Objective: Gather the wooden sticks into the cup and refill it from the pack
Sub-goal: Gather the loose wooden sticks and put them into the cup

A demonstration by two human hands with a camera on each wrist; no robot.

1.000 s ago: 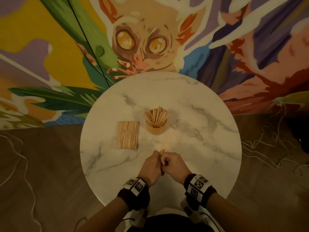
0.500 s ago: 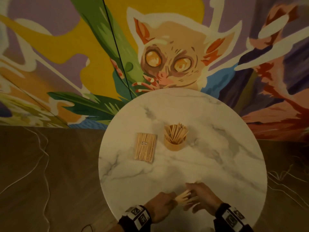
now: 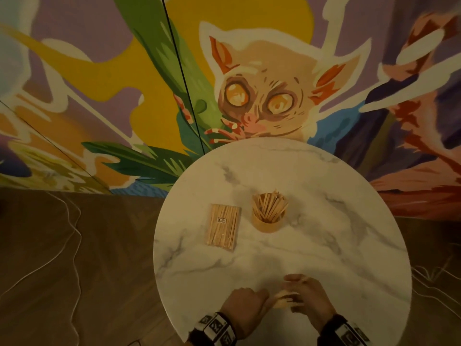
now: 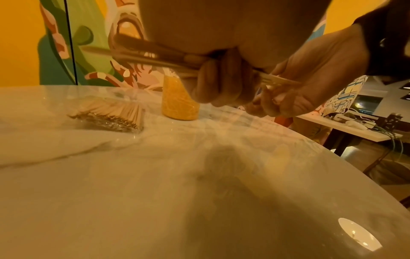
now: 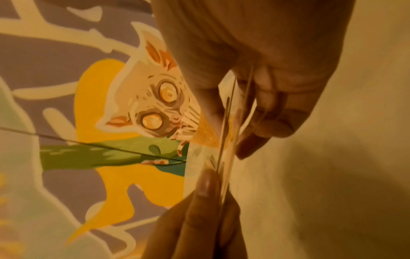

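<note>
A small bundle of wooden sticks (image 3: 283,300) lies crosswise between my two hands near the table's front edge. My left hand (image 3: 258,300) grips the bundle in curled fingers (image 4: 219,82), and stick ends (image 4: 280,81) poke out on both sides. My right hand (image 3: 300,295) holds the bundle's right end, its fingers (image 5: 268,115) lying along the sticks (image 5: 228,140). The wooden cup (image 3: 267,221) stands mid-table, upright, with several sticks fanned out inside. The clear pack of sticks (image 3: 222,227) lies flat to the left of it.
The round marble table (image 3: 324,245) stands against a painted mural wall. Loose white cables lie on the wooden floor on both sides. Another table (image 4: 346,129) with gear on it stands off to the right.
Both hands have drawn back toward the table's near edge with the bundle, which now lies crosswise between them instead of pointing toward the cup. The head view has tilted upward.
</note>
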